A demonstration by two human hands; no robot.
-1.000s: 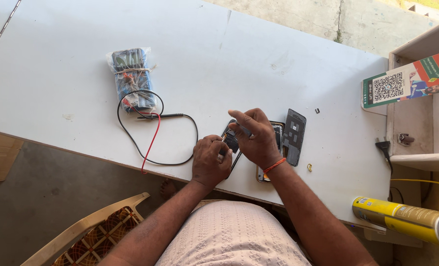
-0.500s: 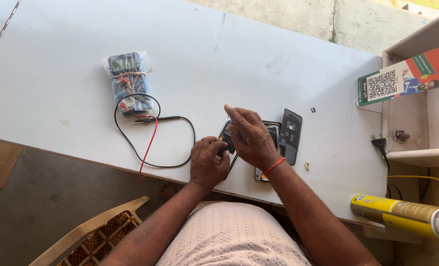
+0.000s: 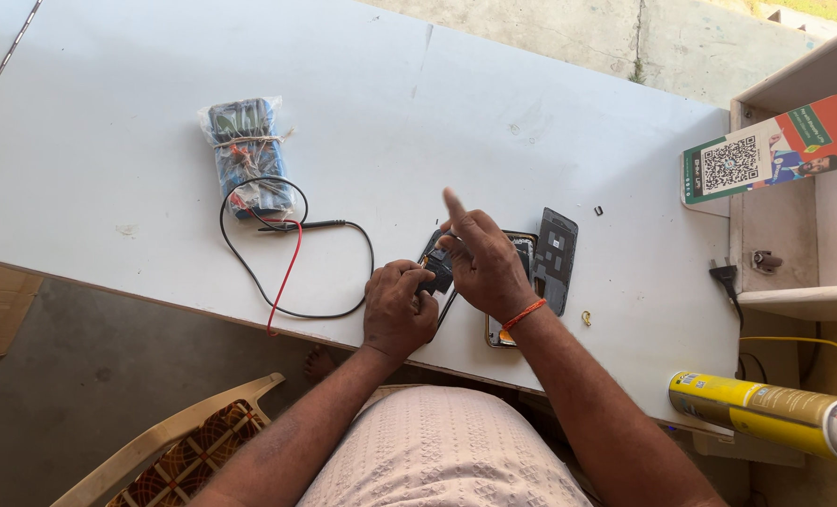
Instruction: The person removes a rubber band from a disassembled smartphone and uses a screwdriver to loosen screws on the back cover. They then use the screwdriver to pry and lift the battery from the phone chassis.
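Note:
My left hand (image 3: 398, 306) is closed on a small dark part (image 3: 437, 269) of an opened phone near the white table's front edge. My right hand (image 3: 482, 263), with an orange band at the wrist, rests over the opened phone body (image 3: 515, 246) and pinches the same small part, its index finger pointing up and away. A dark phone back frame (image 3: 556, 258) lies flat just right of my right hand. A tiny gold piece (image 3: 587, 318) lies on the table near my right wrist.
A blue multimeter in a plastic bag (image 3: 248, 156) lies at the left with black and red leads (image 3: 287, 268) looping toward my hands. A yellow spray can (image 3: 766, 413) lies at the lower right. A printed card (image 3: 769, 150) and shelf (image 3: 794, 235) stand at the right. A chair (image 3: 170, 451) is below.
My right index finger has lifted and now points up. Both hands stay together on the small part over the phone.

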